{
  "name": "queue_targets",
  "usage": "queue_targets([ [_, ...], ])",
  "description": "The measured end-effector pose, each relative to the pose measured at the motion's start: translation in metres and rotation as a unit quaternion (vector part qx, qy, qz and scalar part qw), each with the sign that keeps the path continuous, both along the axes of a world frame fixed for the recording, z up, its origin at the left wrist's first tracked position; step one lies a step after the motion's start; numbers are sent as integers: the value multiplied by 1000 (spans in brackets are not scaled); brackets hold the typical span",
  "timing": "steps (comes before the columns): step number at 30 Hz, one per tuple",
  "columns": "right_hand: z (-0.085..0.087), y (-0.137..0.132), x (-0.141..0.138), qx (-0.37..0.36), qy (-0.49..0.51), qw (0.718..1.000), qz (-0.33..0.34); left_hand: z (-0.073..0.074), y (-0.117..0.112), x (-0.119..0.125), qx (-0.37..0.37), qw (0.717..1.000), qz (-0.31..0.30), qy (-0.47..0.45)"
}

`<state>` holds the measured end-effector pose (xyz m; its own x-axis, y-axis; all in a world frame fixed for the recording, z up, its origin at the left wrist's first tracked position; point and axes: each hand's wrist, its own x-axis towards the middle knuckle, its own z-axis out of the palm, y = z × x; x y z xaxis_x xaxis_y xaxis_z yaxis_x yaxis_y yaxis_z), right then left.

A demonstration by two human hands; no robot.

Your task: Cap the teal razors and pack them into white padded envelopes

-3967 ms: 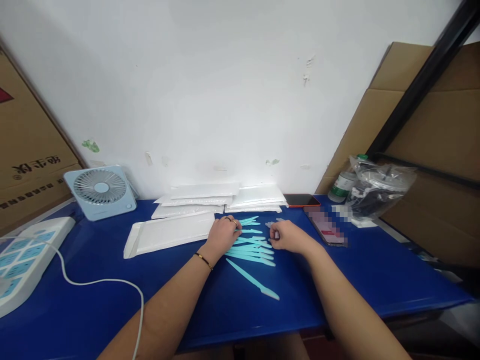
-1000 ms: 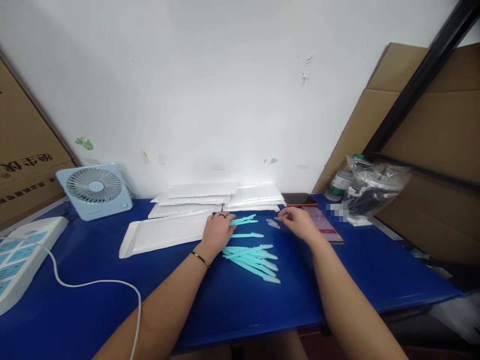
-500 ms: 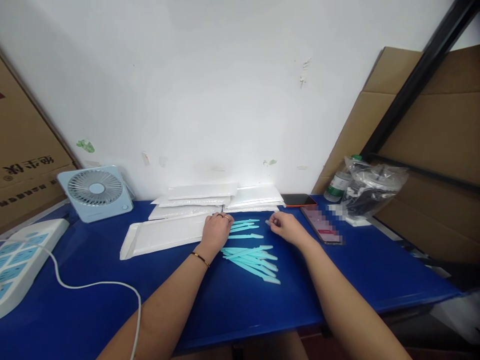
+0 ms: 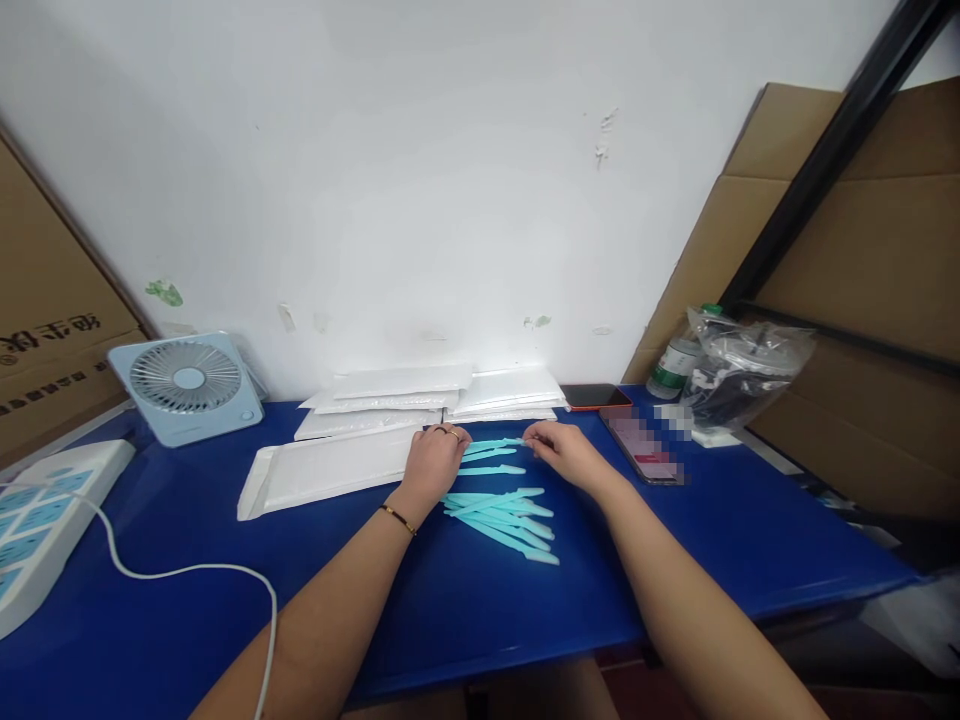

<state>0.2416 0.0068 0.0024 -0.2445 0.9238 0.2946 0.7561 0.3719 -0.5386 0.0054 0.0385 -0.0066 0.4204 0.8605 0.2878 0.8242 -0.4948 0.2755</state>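
Observation:
Several thin turquoise plastic sticks (image 4: 504,513) lie in a loose pile on the blue table (image 4: 465,600). Three more turquoise sticks (image 4: 491,455) lie side by side just behind the pile. My left hand (image 4: 435,458) rests on their left ends with curled fingers, a ring on one finger and a bracelet at the wrist. My right hand (image 4: 559,450) pinches a small pale cap at the right tip of the farthest stick. A white padded envelope (image 4: 326,470) lies flat just left of my left hand.
Stacks of white envelopes (image 4: 442,392) line the wall. A small blue fan (image 4: 186,385) and a power strip with a white cable (image 4: 45,510) sit at the left. Two phones (image 4: 637,440), a bottle and a plastic bag (image 4: 739,375) lie at the right, with cardboard boxes on both sides.
My right hand reached to the small pale caps near the phone, took one and brought it left to the tip of a stick. My left hand stayed on the separated sticks.

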Motion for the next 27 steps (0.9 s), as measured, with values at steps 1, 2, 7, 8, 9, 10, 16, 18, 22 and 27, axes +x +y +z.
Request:
queue_targets([
  [1, 0, -1, -1, -6, 6, 1000, 9, 1, -1, 0, -1, 1000, -11, -2],
  [2, 1, -3, -2, -17, 15, 1000, 19, 3, -3, 0, -2, 1000, -25, -2],
  [7, 1, -6, 9, -119, 64, 989, 61, 10, -12, -7, -32, 994, -105, 9],
  [8, 0, -4, 14, -113, 61, 991, 40, 10, -12, -8, -35, 994, -106, 10],
  [9, -1, -2, 19, -92, 49, 995, 6, 10, -12, -9, -33, 995, -97, 10],
  [10, -4, 1, 24, -62, 31, 997, -32, 8, -10, -9, -28, 996, -82, 11],
  [16, -17, 15, 29, 4, -105, 988, -112, -5, 1, -4, -16, 999, -25, 39],
  [18, -19, 17, 23, -5, -136, 984, -112, -7, 2, -2, -25, 999, -16, 42],
  [22, -18, 17, 15, -14, -171, 978, -118, -5, 0, 1, -49, 998, 6, 36],
  [27, -15, 11, 17, -34, -51, 997, -50, -1, 0, -1, -63, 998, 8, 21],
])
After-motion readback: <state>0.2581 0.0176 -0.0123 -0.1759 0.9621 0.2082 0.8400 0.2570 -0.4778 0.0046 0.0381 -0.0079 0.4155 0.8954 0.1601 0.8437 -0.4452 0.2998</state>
